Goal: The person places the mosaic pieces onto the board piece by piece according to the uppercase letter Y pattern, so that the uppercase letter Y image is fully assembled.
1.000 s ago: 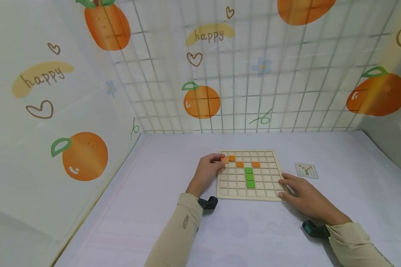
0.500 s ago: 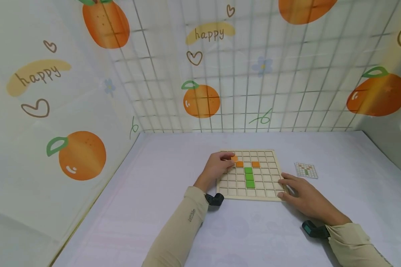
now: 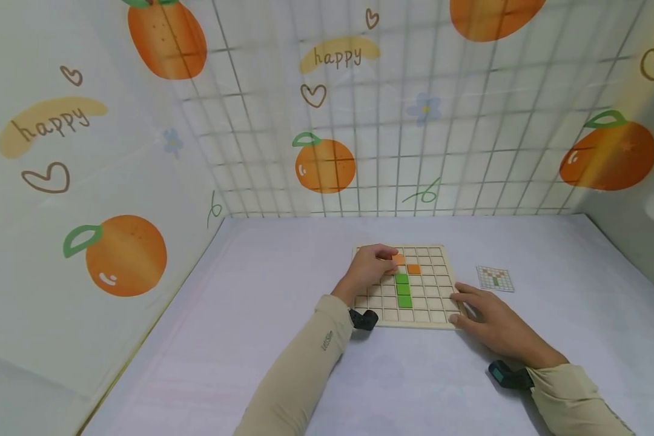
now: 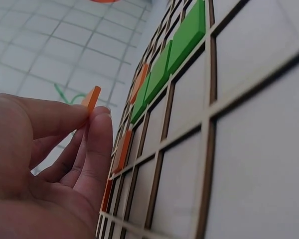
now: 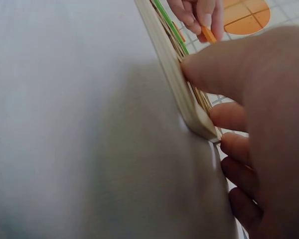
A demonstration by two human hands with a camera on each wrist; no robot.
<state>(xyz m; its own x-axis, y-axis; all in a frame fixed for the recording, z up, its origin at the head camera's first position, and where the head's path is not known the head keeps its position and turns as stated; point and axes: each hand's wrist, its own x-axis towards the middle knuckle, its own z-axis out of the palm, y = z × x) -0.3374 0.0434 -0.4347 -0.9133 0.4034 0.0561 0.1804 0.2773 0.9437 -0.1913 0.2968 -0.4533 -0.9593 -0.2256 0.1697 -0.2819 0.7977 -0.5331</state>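
Note:
A pale wooden grid board (image 3: pixel 433 316) lies on the table. Over its upper part my left hand (image 3: pixel 367 269) pinches an orange square tile (image 4: pixel 92 99) between thumb and fingertips, held above the board in the left wrist view. Several green tiles (image 3: pixel 402 290) sit in one column of squares. An orange tile (image 3: pixel 414 269) lies to the upper right of that column; two others, including one orange tile (image 4: pixel 122 152), show beneath my left hand. My right hand (image 3: pixel 496 318) rests at the board's lower right corner, thumb (image 5: pixel 214 67) on the rim and other fingers loosely bent beside it.
Right of the board lies a small card (image 3: pixel 495 278) printed with a grid and a coloured pattern. A white cloth (image 3: pixel 185 339) covers the table. Curtains (image 3: pixel 240 151) with printed oranges stand behind and at the sides.
My left hand has carried the pinched orange tile rightward across the upper board from its left edge. The right hand stays at the corner. The head view has shifted slightly.

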